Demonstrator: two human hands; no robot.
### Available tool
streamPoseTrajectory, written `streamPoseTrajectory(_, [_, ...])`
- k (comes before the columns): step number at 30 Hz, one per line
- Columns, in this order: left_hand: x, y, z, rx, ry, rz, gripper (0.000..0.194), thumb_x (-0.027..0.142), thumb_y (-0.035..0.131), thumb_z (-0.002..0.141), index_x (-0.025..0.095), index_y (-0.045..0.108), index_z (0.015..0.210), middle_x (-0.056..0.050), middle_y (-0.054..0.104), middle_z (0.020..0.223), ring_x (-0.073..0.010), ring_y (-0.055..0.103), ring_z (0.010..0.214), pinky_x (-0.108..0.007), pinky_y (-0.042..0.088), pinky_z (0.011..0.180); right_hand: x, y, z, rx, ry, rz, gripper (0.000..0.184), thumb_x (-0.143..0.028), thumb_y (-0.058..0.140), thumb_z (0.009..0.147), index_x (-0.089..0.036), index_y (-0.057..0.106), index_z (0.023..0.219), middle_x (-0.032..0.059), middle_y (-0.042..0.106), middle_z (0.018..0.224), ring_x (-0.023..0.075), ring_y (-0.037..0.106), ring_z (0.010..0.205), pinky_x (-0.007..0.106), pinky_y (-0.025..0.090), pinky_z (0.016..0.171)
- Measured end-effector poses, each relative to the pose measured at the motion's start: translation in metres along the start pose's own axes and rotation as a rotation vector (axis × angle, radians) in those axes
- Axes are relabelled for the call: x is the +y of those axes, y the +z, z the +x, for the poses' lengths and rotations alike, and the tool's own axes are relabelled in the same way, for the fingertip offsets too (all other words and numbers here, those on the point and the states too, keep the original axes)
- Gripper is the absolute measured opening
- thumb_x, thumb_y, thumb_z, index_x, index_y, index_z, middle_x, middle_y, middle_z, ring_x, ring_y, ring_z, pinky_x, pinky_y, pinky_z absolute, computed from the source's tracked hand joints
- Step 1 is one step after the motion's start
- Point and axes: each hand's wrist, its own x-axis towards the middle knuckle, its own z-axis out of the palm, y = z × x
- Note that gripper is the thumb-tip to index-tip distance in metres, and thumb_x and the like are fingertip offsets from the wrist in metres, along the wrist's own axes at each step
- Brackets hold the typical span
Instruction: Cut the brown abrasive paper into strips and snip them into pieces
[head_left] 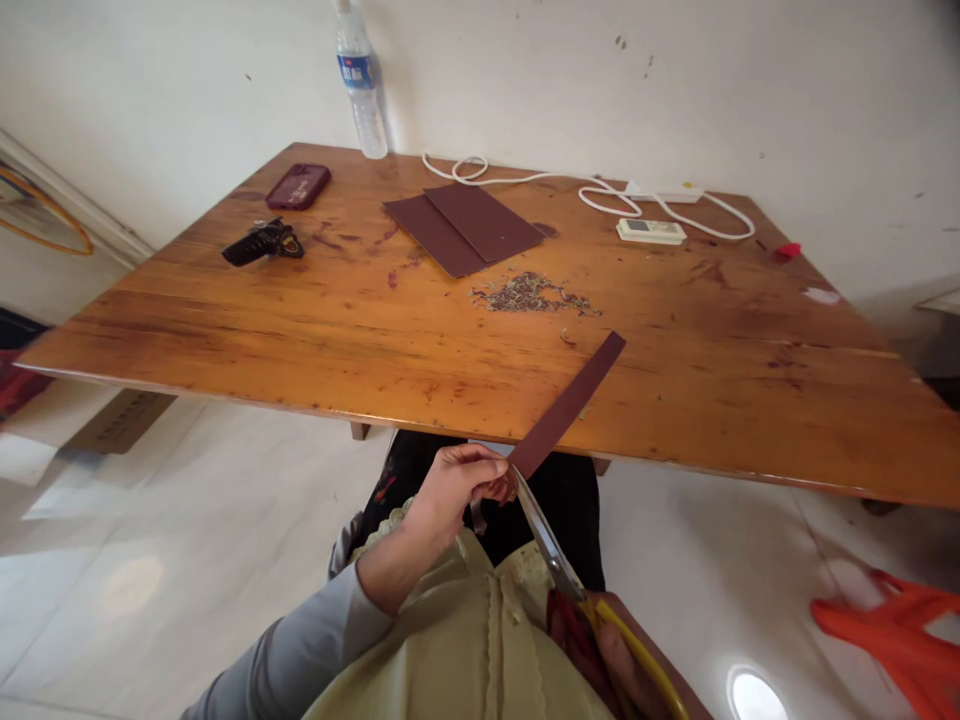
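My left hand (457, 485) pinches the near end of a long narrow brown paper strip (574, 402), which slants up and to the right over the table's front edge. My right hand (607, 655), low near my chest, grips the yellow handles of a pair of scissors (551, 545). The blades point up toward the held end of the strip, their tip right beside my left fingers. I cannot tell whether the blades are cutting the paper.
On the wooden table (300, 330) lie two brown paper sheets (465, 225), a heap of small cuttings (532, 293), a dark red phone (298, 185), a black tool (262, 242), a water bottle (360, 85), a white cable with power strip (652, 195) and a white device (651, 231). An orange bag (900, 630) lies on the floor at right.
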Motion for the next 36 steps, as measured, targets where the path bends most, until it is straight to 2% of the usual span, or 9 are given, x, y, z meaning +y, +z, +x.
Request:
streamPoseTrajectory(3, [0.001,-0.002,0.001,-0.002,0.014,0.031,0.019,0.029,0.082,0.059,0.015,0.071,0.055,-0.005,0.065,0.054,-0.0151,0.059,0.055,-0.030,0.046,0.061,0.006,-0.004,0.007,0.001,0.005,-0.009,0.031,-0.036,0.072,0.106,-0.020,0.071,0.133,0.0090,0.072,0.136,0.0294,0.074,0.112,0.047,0.066,0.093])
streamPoseTrajectory(7, [0.002,-0.004,0.004,-0.019,0.044,0.061,0.017,0.029,0.081,0.061,0.016,0.072,0.055,-0.005,0.067,0.055,-0.0144,0.060,0.054,-0.029,0.044,0.060,0.015,-0.009,-0.002,0.006,0.002,-0.012,0.030,-0.038,0.071,0.107,-0.020,0.072,0.130,0.0089,0.074,0.131,0.0276,0.075,0.109,0.046,0.066,0.092])
streamPoseTrajectory(12, [0.002,-0.008,0.005,-0.044,0.052,0.100,0.017,0.029,0.081,0.062,0.017,0.072,0.054,-0.003,0.066,0.053,-0.0131,0.057,0.053,-0.028,0.043,0.059,0.020,-0.017,-0.010,0.014,-0.007,-0.038,0.030,-0.046,0.073,0.104,-0.017,0.076,0.112,0.0089,0.079,0.108,0.0271,0.076,0.099,0.044,0.065,0.089])
streamPoseTrajectory(15, [0.002,-0.011,0.005,-0.040,0.054,0.124,0.016,0.029,0.081,0.062,0.017,0.073,0.055,-0.003,0.067,0.054,-0.0128,0.057,0.054,-0.028,0.043,0.060,0.017,-0.019,-0.006,0.007,0.003,-0.081,0.026,-0.041,0.070,0.107,-0.019,0.075,0.119,0.0072,0.077,0.120,0.0257,0.076,0.101,0.043,0.066,0.088])
streamPoseTrajectory(19, [0.002,-0.014,0.007,-0.050,0.061,0.145,0.015,0.029,0.081,0.062,0.018,0.073,0.055,-0.002,0.066,0.055,-0.0130,0.055,0.055,-0.029,0.043,0.062,0.009,-0.022,0.001,0.000,0.020,-0.132,0.029,-0.037,0.071,0.107,-0.021,0.072,0.132,0.0091,0.072,0.136,0.0287,0.074,0.111,0.046,0.065,0.094])
streamPoseTrajectory(25, [0.003,-0.020,0.008,-0.090,0.048,0.197,0.016,0.030,0.082,0.066,0.018,0.074,0.060,-0.001,0.064,0.056,-0.0141,0.055,0.056,-0.030,0.044,0.062,0.001,-0.028,0.004,-0.023,0.016,-0.145,0.033,-0.036,0.072,0.106,-0.020,0.070,0.135,0.0102,0.071,0.137,0.0294,0.074,0.113,0.048,0.065,0.094])
streamPoseTrajectory(29, [0.004,-0.022,0.005,-0.122,0.052,0.213,0.020,0.032,0.082,0.070,0.017,0.074,0.061,-0.003,0.065,0.058,-0.0151,0.058,0.059,-0.030,0.043,0.063,-0.002,-0.031,0.004,-0.034,-0.002,-0.122,0.030,-0.036,0.072,0.106,-0.020,0.072,0.132,0.0093,0.072,0.135,0.0284,0.075,0.110,0.046,0.066,0.091])
streamPoseTrajectory(36, [0.002,-0.019,0.004,-0.151,0.068,0.080,0.026,0.036,0.088,0.069,0.017,0.072,0.064,-0.001,0.060,0.056,-0.0149,0.055,0.056,-0.032,0.046,0.063,-0.006,-0.032,0.004,-0.061,-0.016,-0.089,0.033,-0.036,0.072,0.106,-0.020,0.070,0.135,0.0103,0.071,0.138,0.0291,0.074,0.113,0.048,0.065,0.094])
